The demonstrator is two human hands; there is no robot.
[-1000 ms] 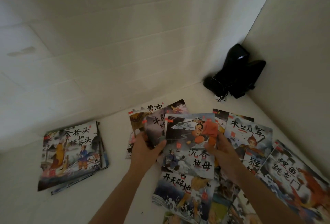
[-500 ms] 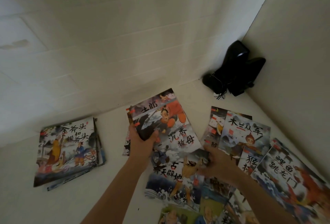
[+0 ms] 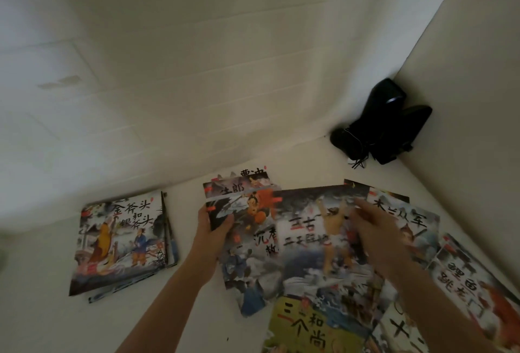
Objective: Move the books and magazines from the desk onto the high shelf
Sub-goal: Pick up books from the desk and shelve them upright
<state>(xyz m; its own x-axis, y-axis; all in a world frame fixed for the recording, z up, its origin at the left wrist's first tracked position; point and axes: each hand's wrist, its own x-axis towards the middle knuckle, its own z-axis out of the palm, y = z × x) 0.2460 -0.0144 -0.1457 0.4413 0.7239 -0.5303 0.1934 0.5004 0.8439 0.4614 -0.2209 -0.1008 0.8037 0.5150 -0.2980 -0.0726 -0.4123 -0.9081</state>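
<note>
Gathering step: the left hand (image 3: pixel 213 229) grips a fanned bundle of thin illustrated picture books (image 3: pixel 244 212); the right hand (image 3: pixel 377 229), at three o'clock, pinches a blurred blue-covered book (image 3: pixel 312 229), which next needs squaring onto the bundle.

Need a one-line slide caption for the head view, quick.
Left hand grips a fanned bunch of picture books while the right hand lifts another booklet; a neat stack waits left.
</note>
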